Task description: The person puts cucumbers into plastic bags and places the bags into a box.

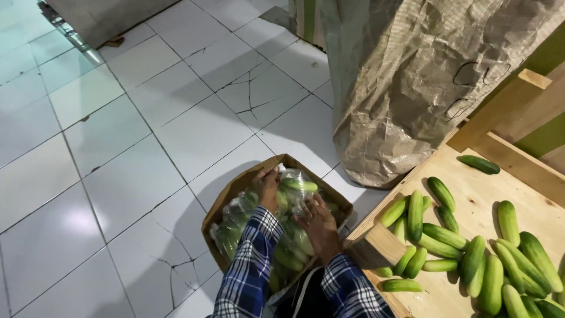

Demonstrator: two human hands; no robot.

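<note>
White tiled floor (118, 153), cracked in places, lay well to the left of both sets of fingers. Cardboard box (232, 200), open-topped, stood on the tiles and enclosed both hands; its near-left wall sat just left of the left fingers. Clear plastic bag of cucumbers (294, 235) filled the box, directly beneath and around the fingertips. Left hand (268, 188), checked blue-and-white sleeve, reached toward the box's far side; fingers curled down onto the plastic, pressing or gripping it — whether they had truly pinched the film could not be told. Right hand (319, 227), same sleeve pattern, lay just right of the left, fingers spread and loose on the bag, palm down, touching the plastic without a clenched grasp. Woven sack (412, 88), large and crumpled, stood beyond and to the right of the right fingers. Wooden tray (471, 194), pale boards with raised edge, sat right of the right fingers, near the box corner. Loose cucumbers (471, 259), green, were heaped on its boards.
</note>
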